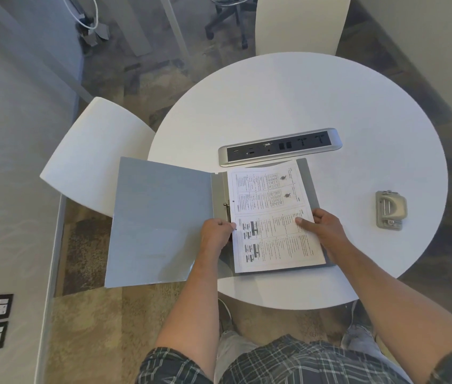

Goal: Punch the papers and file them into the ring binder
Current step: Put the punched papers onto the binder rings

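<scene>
Ring binder [161, 220] lies open on the tabletop [316, 92], front cover flopped left and hanging past the table edge over the floor, nothing visibly under it, so a nudge could tip or drag the whole binder off. Left hand [217, 234] sits at the ring mechanism [227, 210], fingers curled at the papers' punched edge; looks like it's pinching that edge or working the rings, can't tell which. Papers [274, 217] lie on the binder's right half, long axis running away from the person, slightly tilted, punched edge pointing left at the spine, print sideways to the viewer. Two holes show near the rings, apparently not seated yet. Risk: if holes and prongs are misaligned when pressed down, the holes tear or the sheets buckle; closing rings on a skewed stack would trap an edge. Right hand [320, 228] grasps the papers' right edge, thumb on top, fingers under; uneven pull from it would skew the stack. Hole punch [390, 209] sits well apart at right, untouched.
</scene>
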Demonstrator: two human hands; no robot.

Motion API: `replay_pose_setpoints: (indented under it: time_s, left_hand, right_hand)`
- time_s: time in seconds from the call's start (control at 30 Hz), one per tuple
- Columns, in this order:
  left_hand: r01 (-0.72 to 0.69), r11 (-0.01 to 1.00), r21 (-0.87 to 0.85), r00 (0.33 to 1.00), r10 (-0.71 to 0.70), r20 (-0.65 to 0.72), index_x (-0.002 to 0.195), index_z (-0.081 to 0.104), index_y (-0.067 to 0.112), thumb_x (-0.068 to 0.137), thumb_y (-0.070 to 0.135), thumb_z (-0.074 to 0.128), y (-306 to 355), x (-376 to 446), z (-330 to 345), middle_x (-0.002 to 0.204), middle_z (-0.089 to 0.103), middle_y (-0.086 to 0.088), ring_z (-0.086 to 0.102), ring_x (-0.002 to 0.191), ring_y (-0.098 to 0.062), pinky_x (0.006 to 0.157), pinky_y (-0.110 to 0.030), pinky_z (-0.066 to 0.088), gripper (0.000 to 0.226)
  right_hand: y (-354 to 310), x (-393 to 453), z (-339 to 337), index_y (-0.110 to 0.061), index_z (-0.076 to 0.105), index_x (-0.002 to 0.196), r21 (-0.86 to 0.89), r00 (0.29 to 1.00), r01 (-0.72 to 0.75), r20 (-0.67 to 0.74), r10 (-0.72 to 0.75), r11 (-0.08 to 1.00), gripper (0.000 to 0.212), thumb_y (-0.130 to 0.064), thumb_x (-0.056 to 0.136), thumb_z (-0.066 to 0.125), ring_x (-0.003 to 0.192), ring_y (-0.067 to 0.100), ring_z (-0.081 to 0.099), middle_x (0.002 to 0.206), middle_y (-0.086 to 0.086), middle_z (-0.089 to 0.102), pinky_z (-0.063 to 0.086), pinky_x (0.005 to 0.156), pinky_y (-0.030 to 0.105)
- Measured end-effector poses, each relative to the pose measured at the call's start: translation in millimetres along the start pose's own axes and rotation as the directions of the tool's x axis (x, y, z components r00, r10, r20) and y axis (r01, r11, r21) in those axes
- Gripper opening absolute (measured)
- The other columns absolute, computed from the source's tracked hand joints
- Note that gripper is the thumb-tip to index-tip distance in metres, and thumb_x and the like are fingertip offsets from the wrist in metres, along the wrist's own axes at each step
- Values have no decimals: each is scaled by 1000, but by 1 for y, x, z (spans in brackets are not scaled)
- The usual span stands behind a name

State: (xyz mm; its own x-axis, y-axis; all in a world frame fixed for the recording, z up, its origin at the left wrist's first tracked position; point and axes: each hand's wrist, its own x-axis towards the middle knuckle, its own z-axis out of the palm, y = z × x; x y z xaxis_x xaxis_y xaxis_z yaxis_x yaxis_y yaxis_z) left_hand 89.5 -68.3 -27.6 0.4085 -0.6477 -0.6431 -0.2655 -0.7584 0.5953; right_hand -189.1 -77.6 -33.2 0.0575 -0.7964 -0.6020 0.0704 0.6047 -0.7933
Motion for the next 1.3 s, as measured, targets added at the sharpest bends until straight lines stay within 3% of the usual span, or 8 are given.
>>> replay_pose_setpoints:
  time_s: [0.3,0.4,0.53,0.7,0.9,1.03,1.17,1.3]
  left_hand:
    - [-22,998,58,998,19,64,89,75,-4,83,9,75,2,1,-2,96,77,-18,66,80,-24,80,-37,56,14]
    - [-51,993,103,996,43,72,73,72,9,80,4,77,5,-4,-1,88,76,-13,67,80,-23,76,-36,56,10]
    - [-116,977,179,993,118,3,73,67,18,78,9,78,3,-13,6,83,74,1,68,77,-19,69,-34,56,15]
    - [-159,962,222,981,179,-74,82,65,24,82,17,76,1,-16,9,89,71,5,70,83,-17,74,-40,62,13]
    - [-180,964,197,964,213,-159,81,74,20,85,20,64,9,-17,8,80,73,5,71,80,-17,61,-26,54,11]
    - [-280,956,82,907,292,-304,92,67,18,85,32,76,29,-10,10,89,67,4,64,79,-15,61,-22,44,18]
    - [-258,956,137,936,283,-211,121,69,13,87,40,75,48,9,11,114,64,-4,66,96,-21,77,-28,47,44]
    - [-241,952,187,958,264,-113,98,76,11,89,26,74,53,24,9,104,73,-7,67,89,-22,74,-30,51,17]
  right_hand:
    - [3,2,-4,-8,66,113,-63,999,20,-49,-23,998,27,-13,89,78,91,27,78,103,4,80,63,78,48]
    - [3,1,-6,-9,62,117,-113,997,34,-62,-42,993,33,-11,88,78,89,21,78,105,1,79,63,68,37]
    - [6,7,-5,-17,54,125,-329,990,47,-109,-87,943,43,-10,88,75,95,19,73,115,0,73,60,78,39]
    - [3,4,18,-21,43,127,-664,956,14,-210,-204,747,50,-10,84,64,91,25,62,110,-1,63,48,75,34]
    - [-4,3,34,-20,51,127,-657,954,-5,-228,-192,754,44,-9,86,59,88,21,58,108,-3,63,45,73,32]
    - [-2,10,27,-20,59,126,-652,966,-25,-210,-148,758,34,-20,92,59,89,20,60,116,0,70,47,76,32]
    - [0,10,21,-23,62,127,-584,979,4,-165,-123,812,31,-27,96,61,95,22,69,118,-3,72,58,84,42]
    - [3,10,17,-23,66,124,-482,981,3,-170,-97,876,28,-26,95,64,95,23,72,114,-3,74,61,85,47]
